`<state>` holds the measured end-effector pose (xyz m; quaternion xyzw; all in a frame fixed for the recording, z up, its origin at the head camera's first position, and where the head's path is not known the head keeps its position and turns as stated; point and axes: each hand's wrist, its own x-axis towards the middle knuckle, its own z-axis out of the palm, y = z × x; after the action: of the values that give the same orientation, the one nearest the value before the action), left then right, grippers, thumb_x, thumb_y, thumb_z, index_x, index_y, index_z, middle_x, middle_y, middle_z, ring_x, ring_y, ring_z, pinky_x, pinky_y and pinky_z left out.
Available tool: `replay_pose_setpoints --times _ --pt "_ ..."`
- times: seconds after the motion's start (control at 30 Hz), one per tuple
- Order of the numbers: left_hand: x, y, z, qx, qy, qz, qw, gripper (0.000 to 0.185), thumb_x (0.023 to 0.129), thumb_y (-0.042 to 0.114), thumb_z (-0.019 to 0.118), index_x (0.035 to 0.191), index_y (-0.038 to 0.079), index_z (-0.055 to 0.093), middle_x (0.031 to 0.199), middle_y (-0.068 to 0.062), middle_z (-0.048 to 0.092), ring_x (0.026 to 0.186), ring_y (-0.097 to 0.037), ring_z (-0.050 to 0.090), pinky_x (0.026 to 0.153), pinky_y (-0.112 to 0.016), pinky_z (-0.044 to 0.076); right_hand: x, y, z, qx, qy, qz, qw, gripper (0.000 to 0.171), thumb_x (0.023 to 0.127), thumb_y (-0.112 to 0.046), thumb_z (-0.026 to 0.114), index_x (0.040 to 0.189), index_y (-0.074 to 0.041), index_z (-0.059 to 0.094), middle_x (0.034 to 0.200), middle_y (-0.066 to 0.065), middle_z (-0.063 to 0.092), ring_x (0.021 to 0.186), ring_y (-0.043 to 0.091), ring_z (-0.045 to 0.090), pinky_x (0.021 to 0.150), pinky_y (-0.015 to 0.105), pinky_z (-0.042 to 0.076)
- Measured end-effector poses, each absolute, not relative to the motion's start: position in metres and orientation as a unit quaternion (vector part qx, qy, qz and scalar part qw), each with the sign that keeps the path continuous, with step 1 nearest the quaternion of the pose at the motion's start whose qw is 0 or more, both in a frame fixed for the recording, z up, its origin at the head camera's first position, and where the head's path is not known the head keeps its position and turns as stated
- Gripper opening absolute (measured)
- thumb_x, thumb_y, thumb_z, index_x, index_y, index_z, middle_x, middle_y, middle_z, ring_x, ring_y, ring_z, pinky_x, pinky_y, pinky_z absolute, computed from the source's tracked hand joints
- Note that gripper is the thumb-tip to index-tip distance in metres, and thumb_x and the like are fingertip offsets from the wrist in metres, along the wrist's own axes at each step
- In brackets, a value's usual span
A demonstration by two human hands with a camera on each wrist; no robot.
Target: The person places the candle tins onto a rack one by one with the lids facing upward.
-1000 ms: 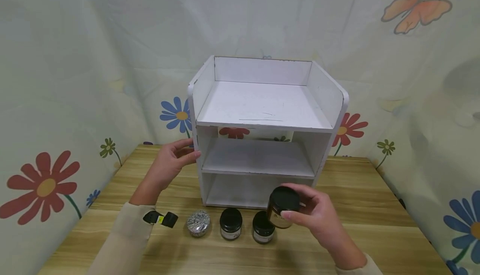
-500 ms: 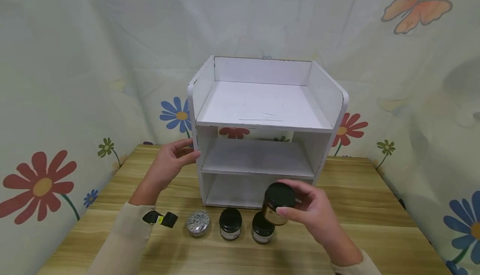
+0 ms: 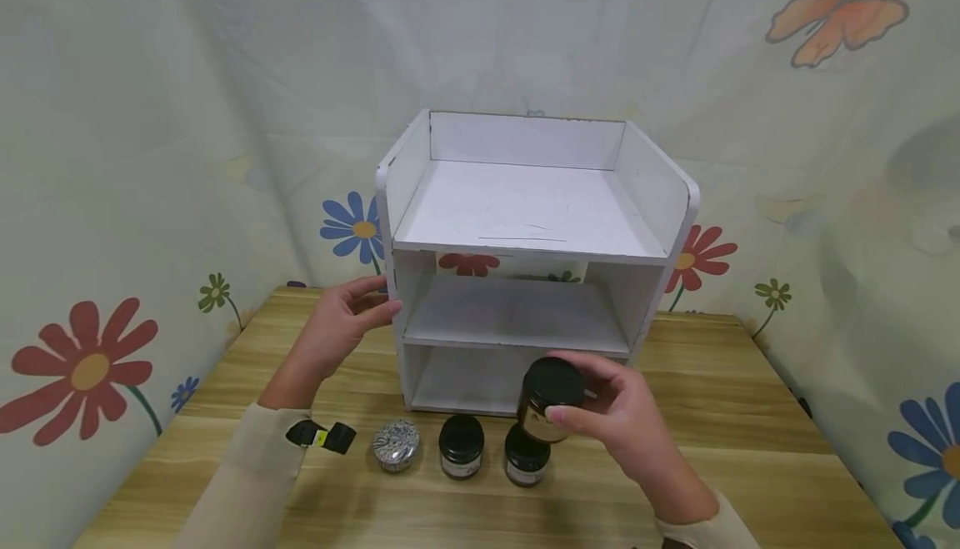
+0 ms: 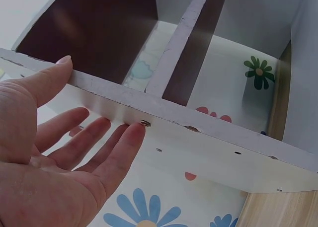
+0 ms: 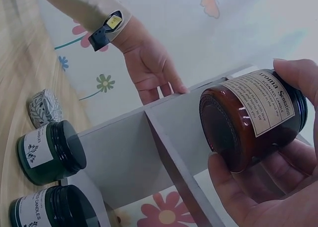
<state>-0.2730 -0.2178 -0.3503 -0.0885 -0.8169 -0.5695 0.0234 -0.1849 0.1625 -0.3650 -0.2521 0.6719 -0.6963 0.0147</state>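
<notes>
My right hand (image 3: 626, 420) grips an amber glass scented candle jar (image 3: 551, 399) with a black lid, thumb on one side and fingers on the other. In the right wrist view, the jar's beige label (image 5: 263, 103) reads "scented candle". It hovers above the table, before the lowest shelf. My left hand (image 3: 337, 328) rests at the left side panel of a white shelf unit (image 3: 517, 311), thumb at the front edge. In the left wrist view its loosely spread fingers (image 4: 119, 155) touch the outer face. Two green candle jars (image 3: 461, 446) (image 3: 527, 455) and a patterned round tin (image 3: 396, 446) stand in front.
The shelf unit has a top tray and two compartments below, with an opening at the back. It stands on a wood-grain table (image 3: 705, 399). A flower-printed curtain (image 3: 285, 116) surrounds the table behind and at both sides.
My right hand has carried the amber candle jar slightly left and up, towards the shelf unit. The left hand and the things on the table keep their places.
</notes>
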Motion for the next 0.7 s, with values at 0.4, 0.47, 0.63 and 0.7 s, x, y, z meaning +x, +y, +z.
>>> replay_pose_setpoints --times 0.4,0.47,0.63,0.7 --pt "-0.272 -0.218 -0.350 -0.089 -0.817 -0.570 0.023 0.068 0.095 0.039 0.073 0.153 0.014 0.048 0.150 -0.013 0.057 0.133 -0.036 0.059 0.112 -0.056 0.047 -0.188 0.157 -0.359 -0.254 0.679 -0.689 0.009 0.050 0.085 0.002 0.079 0.131 0.006 0.062 0.119 0.002 0.071 0.102 0.017 0.070 0.087 0.031 0.063" --pt "-0.272 -0.218 -0.349 -0.087 -0.817 -0.570 0.023 0.068 0.095 0.039 0.073 0.154 0.014 0.048 0.150 -0.013 0.057 0.133 -0.036 0.059 0.112 -0.056 0.047 -0.190 0.156 -0.357 -0.259 0.680 -0.686 0.008 0.049 0.085 0.001 0.080 0.131 0.006 0.063 0.118 0.003 0.071 0.102 0.017 0.070 0.087 0.031 0.063" --pt "-0.271 -0.217 -0.349 -0.087 -0.818 -0.568 0.023 0.069 0.095 0.040 0.073 0.154 0.014 0.048 0.149 -0.013 0.058 0.133 -0.035 0.059 0.112 -0.056 0.047 -0.191 0.154 -0.353 -0.263 0.681 -0.683 0.009 0.049 0.085 0.000 0.080 0.131 0.006 0.063 0.116 0.005 0.071 0.099 0.018 0.071 0.085 0.031 0.063" --pt "-0.271 -0.217 -0.348 -0.087 -0.818 -0.567 0.023 0.069 0.095 0.041 0.073 0.153 0.015 0.048 0.148 -0.013 0.058 0.133 -0.035 0.060 0.112 -0.056 0.047 -0.191 0.153 -0.352 -0.261 0.682 -0.684 0.013 0.049 0.085 -0.001 0.080 0.131 0.005 0.063 0.116 0.006 0.071 0.098 0.019 0.072 0.084 0.031 0.064"
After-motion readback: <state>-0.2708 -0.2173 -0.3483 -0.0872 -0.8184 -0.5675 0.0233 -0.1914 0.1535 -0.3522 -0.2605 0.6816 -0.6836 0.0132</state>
